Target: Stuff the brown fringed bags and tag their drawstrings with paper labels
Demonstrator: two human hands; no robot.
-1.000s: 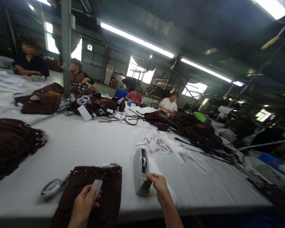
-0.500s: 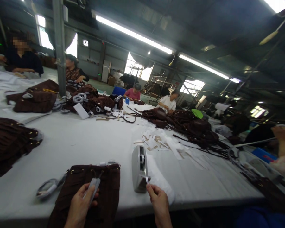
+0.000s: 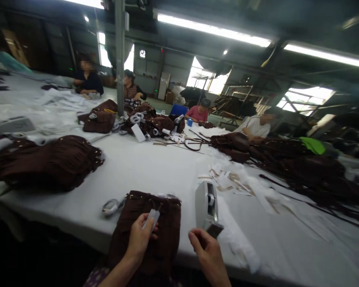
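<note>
A dark brown bag [image 3: 167,223] with small brass eyelets lies at the table's front edge. Over it, my left hand [image 3: 140,235] is closed around the bag's drawstring ends [image 3: 152,218], which are covered in pale grey wrapping. My right hand [image 3: 206,249] has thumb and forefinger pinched together just in front of a grey tape dispenser [image 3: 202,205]. The clear tape in that pinch is too fine to see well now. Left of the bag lies a plastic-wrapped strap coil [image 3: 110,208].
Another brown bag [image 3: 56,163] lies at left. Paper scraps [image 3: 231,181] are strewn beyond the dispenser, with a pile of brown bags [image 3: 287,159] at right. More bags [image 3: 149,121] are heaped by a metal post [image 3: 119,59]. Several people sit farther back.
The view has turned left. My right hand has drawn away from the dispenser's cutting edge, where a strip of tape showed between them. My left hand keeps its hold on the wrapped ends.
</note>
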